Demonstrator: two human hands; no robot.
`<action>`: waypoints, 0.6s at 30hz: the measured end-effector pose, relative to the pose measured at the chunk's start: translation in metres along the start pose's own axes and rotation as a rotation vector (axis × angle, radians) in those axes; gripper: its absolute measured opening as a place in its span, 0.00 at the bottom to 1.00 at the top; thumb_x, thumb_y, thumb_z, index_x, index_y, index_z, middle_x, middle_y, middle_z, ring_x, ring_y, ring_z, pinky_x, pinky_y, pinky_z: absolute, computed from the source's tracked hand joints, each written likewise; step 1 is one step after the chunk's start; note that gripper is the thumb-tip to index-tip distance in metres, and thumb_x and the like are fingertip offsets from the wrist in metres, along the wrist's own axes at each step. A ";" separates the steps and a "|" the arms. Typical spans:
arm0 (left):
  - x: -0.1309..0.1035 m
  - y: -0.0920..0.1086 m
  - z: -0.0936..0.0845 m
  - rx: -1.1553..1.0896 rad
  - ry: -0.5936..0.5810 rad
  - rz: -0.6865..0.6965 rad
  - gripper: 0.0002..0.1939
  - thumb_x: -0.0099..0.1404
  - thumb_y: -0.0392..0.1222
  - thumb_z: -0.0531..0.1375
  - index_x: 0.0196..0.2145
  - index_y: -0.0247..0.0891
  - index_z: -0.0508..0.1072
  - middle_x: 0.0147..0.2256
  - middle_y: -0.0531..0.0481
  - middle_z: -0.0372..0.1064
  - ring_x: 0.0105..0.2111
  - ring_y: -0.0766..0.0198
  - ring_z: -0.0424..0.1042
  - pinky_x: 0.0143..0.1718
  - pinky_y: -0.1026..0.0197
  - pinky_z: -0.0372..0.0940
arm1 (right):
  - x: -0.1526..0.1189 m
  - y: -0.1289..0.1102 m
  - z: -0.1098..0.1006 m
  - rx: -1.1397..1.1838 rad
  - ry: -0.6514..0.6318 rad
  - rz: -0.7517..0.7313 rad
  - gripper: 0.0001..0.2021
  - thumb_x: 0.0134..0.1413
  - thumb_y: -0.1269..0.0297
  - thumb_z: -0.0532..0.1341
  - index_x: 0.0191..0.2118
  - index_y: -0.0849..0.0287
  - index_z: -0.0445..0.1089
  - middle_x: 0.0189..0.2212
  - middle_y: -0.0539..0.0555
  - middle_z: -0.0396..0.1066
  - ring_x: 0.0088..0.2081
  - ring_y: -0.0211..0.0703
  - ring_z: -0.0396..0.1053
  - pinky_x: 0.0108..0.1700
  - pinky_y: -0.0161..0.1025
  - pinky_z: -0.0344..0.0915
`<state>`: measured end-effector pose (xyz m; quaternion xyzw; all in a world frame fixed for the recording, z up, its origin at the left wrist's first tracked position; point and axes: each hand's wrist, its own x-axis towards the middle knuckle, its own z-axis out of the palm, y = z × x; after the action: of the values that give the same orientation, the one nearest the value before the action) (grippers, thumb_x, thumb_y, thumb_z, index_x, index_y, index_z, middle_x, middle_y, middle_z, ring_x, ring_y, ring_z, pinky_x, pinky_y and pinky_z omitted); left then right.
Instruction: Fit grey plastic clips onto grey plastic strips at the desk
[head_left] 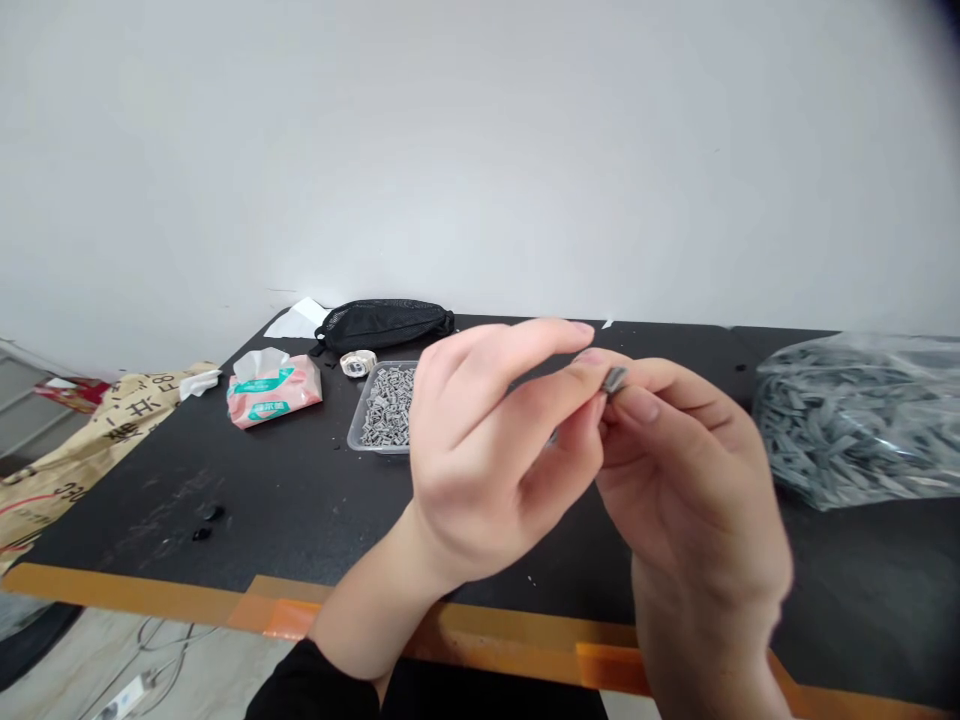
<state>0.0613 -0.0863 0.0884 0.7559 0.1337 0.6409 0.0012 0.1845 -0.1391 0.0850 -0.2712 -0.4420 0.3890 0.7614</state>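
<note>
A small grey piece (614, 380) is held up above the dark table, pinched between the fingertips of both hands. My left hand (499, 440) reaches it from the left with thumb and index finger, its other fingers partly raised. From the right, my right hand (694, 480) grips the same piece between thumb and index finger, with the remaining fingers curled behind. Behind my left hand, partly hidden by it, stands a clear plastic tub (354, 432) full of small grey pieces. A clear bag of grey strips (855, 430) lies to the right of my right hand.
On the dark table (300, 510) are a pink tissue pack (274, 390), a tape roll (358, 363), a black mesh pouch (386, 324) and small black items (214, 512). Orange tape (525, 640) runs along the front edge. A printed sack (97, 430) stands left.
</note>
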 end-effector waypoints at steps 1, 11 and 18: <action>0.000 -0.001 0.000 0.021 0.005 0.032 0.11 0.66 0.30 0.66 0.44 0.40 0.78 0.48 0.48 0.80 0.45 0.57 0.76 0.48 0.51 0.71 | 0.000 -0.001 0.000 0.002 0.000 0.012 0.11 0.55 0.76 0.68 0.33 0.51 0.84 0.36 0.45 0.83 0.36 0.35 0.82 0.42 0.27 0.81; -0.001 -0.006 0.001 0.109 0.038 0.200 0.12 0.63 0.28 0.68 0.45 0.33 0.81 0.46 0.47 0.81 0.42 0.57 0.76 0.47 0.53 0.68 | 0.000 -0.010 -0.004 -0.012 -0.055 0.059 0.10 0.56 0.76 0.68 0.33 0.51 0.83 0.35 0.47 0.82 0.38 0.41 0.83 0.45 0.38 0.83; -0.001 -0.002 0.000 0.119 0.016 0.190 0.13 0.63 0.29 0.68 0.45 0.37 0.80 0.44 0.49 0.81 0.39 0.57 0.76 0.43 0.52 0.68 | -0.002 -0.009 -0.002 -0.074 0.037 -0.021 0.13 0.51 0.78 0.70 0.31 0.49 0.82 0.35 0.46 0.83 0.39 0.48 0.83 0.45 0.48 0.85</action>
<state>0.0605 -0.0844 0.0876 0.7588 0.0993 0.6350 -0.1052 0.1890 -0.1461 0.0902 -0.3017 -0.4448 0.3592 0.7630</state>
